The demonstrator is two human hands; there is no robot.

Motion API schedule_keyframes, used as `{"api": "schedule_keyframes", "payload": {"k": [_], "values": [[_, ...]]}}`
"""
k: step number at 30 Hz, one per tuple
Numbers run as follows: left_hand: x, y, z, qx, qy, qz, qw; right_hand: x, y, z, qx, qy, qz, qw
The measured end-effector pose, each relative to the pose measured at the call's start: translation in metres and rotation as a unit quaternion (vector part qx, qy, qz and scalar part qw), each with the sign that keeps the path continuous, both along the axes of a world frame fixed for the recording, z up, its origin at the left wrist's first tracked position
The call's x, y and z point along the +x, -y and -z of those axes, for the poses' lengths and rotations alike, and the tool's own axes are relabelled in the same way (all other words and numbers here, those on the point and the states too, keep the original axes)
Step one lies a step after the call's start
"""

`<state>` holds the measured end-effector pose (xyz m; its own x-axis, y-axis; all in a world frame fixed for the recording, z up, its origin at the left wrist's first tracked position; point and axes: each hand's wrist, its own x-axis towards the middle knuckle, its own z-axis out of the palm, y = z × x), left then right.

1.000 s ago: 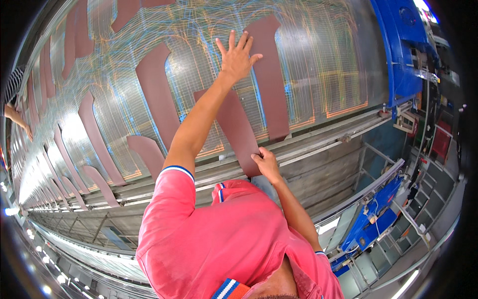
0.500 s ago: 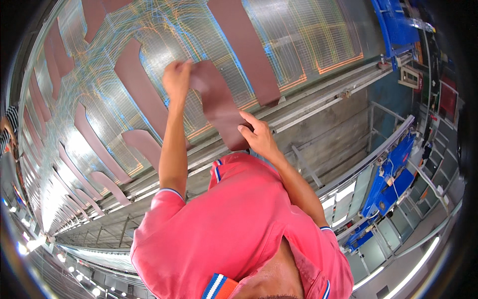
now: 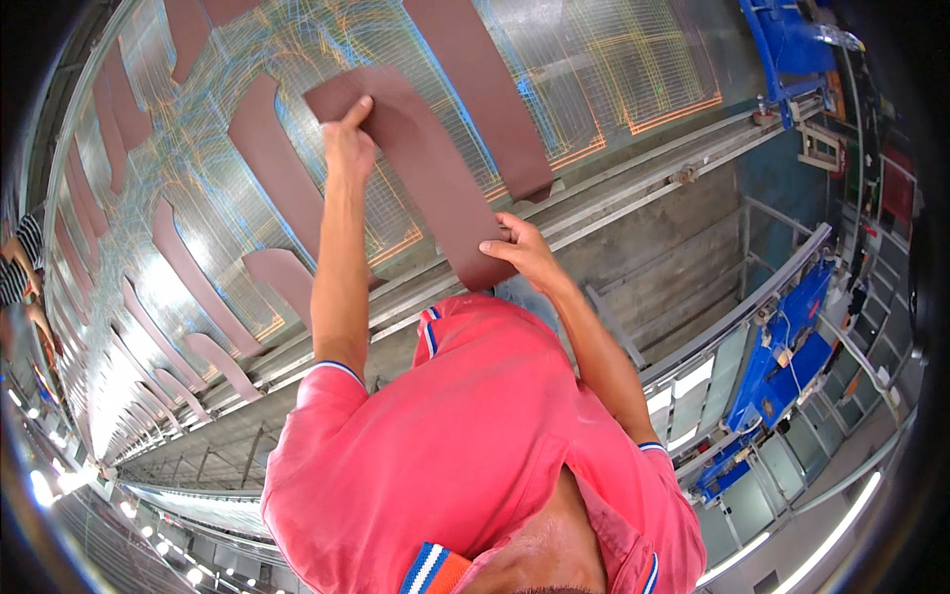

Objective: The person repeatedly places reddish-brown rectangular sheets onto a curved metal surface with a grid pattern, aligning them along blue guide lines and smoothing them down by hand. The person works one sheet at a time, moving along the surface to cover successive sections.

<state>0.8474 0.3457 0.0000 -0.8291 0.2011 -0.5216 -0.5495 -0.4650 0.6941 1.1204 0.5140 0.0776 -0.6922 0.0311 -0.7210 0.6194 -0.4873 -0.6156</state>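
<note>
Strip [image 3: 424, 163], maroon, in grip of left hand [image 3: 348, 144] and right hand [image 3: 522, 252] above multicoloured lines [image 3: 676, 115]

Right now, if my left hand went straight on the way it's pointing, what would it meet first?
Your left hand would likely meet the brown strip it holds first, then perhaps the lined table beyond, though the height between them is unclear.

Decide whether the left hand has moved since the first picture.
Yes: the left hand has moved leftward, away from the unheld brown strip on its right.
</note>
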Motion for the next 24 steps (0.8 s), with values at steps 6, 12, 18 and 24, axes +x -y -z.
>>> {"api": "schedule_keyframes", "payload": {"k": [6,12,18,24], "values": [[-0.081,0.013,0.022,-0.042,-0.075,-0.015,0.996,0.008,0.011,0.046,0.161,0.053,-0.011,0.986],[-0.124,0.023,0.018,-0.315,-0.221,0.239,0.892,0.003,0.016,0.065,0.362,0.073,-0.116,0.922],[-0.114,-0.025,0.005,-0.525,-0.426,0.426,0.601,0.016,0.015,0.058,0.37,0.015,-0.089,0.925],[-0.111,-0.052,0.004,-0.584,-0.457,0.472,0.476,0.019,0.013,0.042,0.326,0.028,-0.08,0.942]]}}
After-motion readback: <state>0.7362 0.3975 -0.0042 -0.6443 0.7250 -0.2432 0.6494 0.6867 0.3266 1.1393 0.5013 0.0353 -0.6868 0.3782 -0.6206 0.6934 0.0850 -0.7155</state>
